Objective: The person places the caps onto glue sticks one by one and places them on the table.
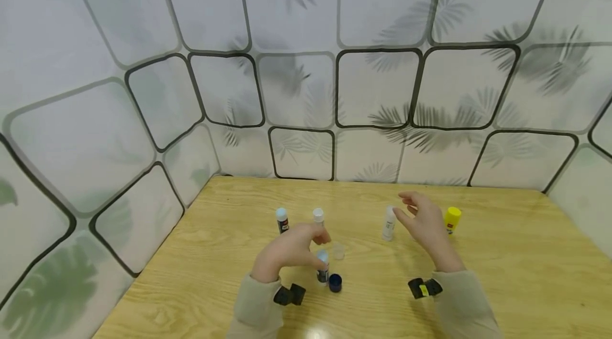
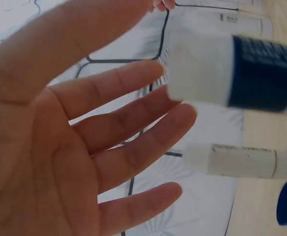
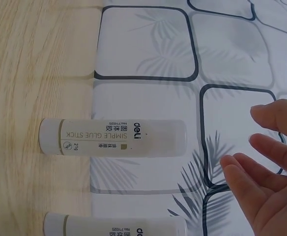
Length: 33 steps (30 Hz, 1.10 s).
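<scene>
Head view: right hand point(image 1: 424, 226) (relaxed) hovers near glue stick point(image 1: 388, 226).

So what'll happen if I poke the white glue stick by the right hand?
The glue stick would probably tip, since it stands tall and narrow. Its round sides might let it roll once it's down.

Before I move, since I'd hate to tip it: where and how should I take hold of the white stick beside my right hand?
Probably take the white stick round mid-body, coming from the right. It stands upright, its straight round body offers opposite sides to pinch, and your right hand faces it from there.
</scene>
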Tool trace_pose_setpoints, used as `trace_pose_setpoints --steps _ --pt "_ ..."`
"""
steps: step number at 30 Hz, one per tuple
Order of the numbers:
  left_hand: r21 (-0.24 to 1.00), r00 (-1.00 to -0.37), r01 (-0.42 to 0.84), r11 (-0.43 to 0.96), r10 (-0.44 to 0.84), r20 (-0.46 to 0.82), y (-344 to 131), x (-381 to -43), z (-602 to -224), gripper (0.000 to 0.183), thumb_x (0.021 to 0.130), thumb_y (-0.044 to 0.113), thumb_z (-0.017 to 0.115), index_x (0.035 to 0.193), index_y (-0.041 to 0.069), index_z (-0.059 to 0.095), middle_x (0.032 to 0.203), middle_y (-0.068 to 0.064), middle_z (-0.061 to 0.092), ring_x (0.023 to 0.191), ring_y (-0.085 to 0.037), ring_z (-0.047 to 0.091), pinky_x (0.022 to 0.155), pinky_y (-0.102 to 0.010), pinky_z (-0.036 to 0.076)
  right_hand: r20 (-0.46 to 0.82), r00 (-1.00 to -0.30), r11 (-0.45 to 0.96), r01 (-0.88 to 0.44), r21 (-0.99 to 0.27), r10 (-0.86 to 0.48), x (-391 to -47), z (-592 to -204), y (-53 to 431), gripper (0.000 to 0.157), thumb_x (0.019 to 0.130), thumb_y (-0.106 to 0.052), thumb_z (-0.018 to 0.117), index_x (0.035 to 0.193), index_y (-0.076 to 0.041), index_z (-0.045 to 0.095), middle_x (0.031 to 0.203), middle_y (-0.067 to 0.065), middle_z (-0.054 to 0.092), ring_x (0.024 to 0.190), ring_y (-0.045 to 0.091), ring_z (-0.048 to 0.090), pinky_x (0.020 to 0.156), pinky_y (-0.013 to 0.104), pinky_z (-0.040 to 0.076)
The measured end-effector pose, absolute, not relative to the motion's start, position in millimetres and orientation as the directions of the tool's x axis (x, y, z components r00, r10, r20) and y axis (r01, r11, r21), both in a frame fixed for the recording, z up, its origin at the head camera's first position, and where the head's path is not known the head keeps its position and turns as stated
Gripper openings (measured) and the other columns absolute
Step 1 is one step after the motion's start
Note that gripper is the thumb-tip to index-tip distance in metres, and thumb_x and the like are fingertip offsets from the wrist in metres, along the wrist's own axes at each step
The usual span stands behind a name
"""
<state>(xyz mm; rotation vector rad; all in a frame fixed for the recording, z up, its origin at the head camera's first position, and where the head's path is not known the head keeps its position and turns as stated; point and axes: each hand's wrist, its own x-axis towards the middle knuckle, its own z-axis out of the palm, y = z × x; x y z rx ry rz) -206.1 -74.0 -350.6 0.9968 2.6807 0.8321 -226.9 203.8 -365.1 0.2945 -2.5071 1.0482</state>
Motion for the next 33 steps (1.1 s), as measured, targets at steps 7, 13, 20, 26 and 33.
trace_pose_setpoints --steps 7,13,20,26,33 --pt "0.594 -0.747 0.501 0.629 0.661 -0.071 -74.1 -211.6 -358.5 0.042 0.066 0.014 0.079 0.103 0.007 0.06 0.098 0.001 0.058 0.089 -0.009 0.053 0.076 -0.024 0.044 0.426 -0.904 0.691 -0.329 -0.644 -0.034 -228.0 -364.5 203.2 0.033 0.083 -0.006 0.061 0.111 0.008 0.052 0.109 0.025 0.051 0.098 0.036 0.05 0.082 0.043 0.043" --pt "0.565 -0.73 0.516 0.644 0.676 -0.104 -72.9 -213.8 -364.2 0.034 0.064 0.005 0.078 0.093 0.011 0.061 0.086 0.008 0.057 0.08 -0.009 0.054 0.069 -0.022 0.044 0.428 -0.903 0.695 -0.332 -0.638 -0.038 -228.9 -366.1 202.6 0.032 0.083 -0.007 0.061 0.111 0.007 0.052 0.109 0.024 0.051 0.098 0.035 0.05 0.082 0.042 0.044" --pt "0.493 -0.765 0.479 0.727 0.621 -0.171 -70.6 -215.3 -371.5 0.027 0.066 0.006 0.077 0.085 0.018 0.061 0.082 0.011 0.057 0.075 -0.007 0.054 0.065 -0.022 0.044 0.423 -0.905 0.695 -0.329 -0.639 -0.04 -228.5 -366.2 202.6 0.032 0.083 -0.007 0.06 0.111 0.007 0.053 0.11 0.024 0.051 0.098 0.035 0.05 0.082 0.043 0.044" --pt "0.511 -0.763 0.464 0.724 0.619 -0.183 -68.9 -216.7 -374.4 0.023 0.068 0.009 0.076 0.083 0.018 0.061 0.082 0.01 0.058 0.073 -0.005 0.054 0.065 -0.022 0.044 0.416 -0.909 0.696 -0.322 -0.642 -0.036 -227.9 -365.4 202.4 0.032 0.083 -0.007 0.06 0.111 0.007 0.053 0.11 0.024 0.051 0.098 0.036 0.05 0.082 0.043 0.044" --pt "0.503 -0.763 0.475 0.722 0.623 -0.174 -67.0 -217.2 -375.1 0.019 0.069 0.017 0.076 0.081 0.018 0.062 0.081 0.01 0.058 0.075 -0.006 0.055 0.066 -0.021 0.044 0.417 -0.908 0.696 -0.32 -0.643 -0.033 -228.5 -366.2 202.1 0.031 0.083 -0.006 0.06 0.111 0.007 0.053 0.109 0.024 0.051 0.098 0.036 0.051 0.082 0.043 0.044"
